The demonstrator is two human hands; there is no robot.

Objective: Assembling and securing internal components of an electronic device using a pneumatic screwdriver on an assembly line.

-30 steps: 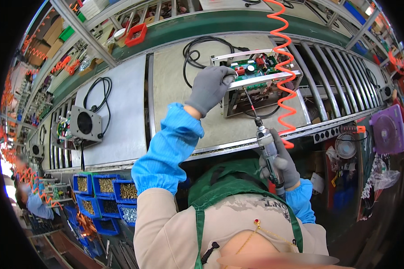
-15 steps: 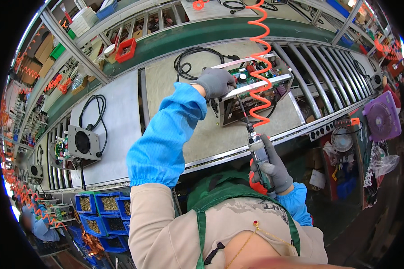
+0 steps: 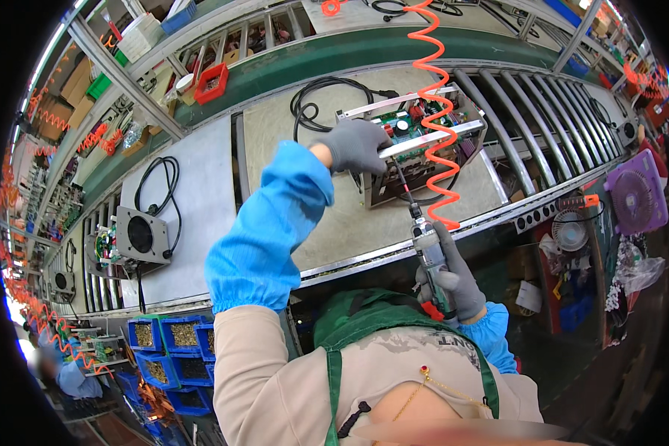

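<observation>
My left hand, in a grey glove, is at the left end of the near silver rail of an open metal device chassis. Its fingers are bent and drawn together; what is between them is hidden. A green circuit board with wires and components fills the chassis. My right hand, also gloved, is closed around a grey power screwdriver. The long bit points up and away, its tip close to my left fingertips and the rail end. Exact contact is too small to tell.
An orange coiled hose hangs in front of the chassis. A black cable lies behind my left hand. Metal rollers run to the right. Another device with a round fan opening stands left. Blue parts bins sit lower left.
My left hand has come slightly nearer, its fingers now bent down beside the rail end. The hose's lower coils have swung right. The screwdriver stays at nearly the same angle.
</observation>
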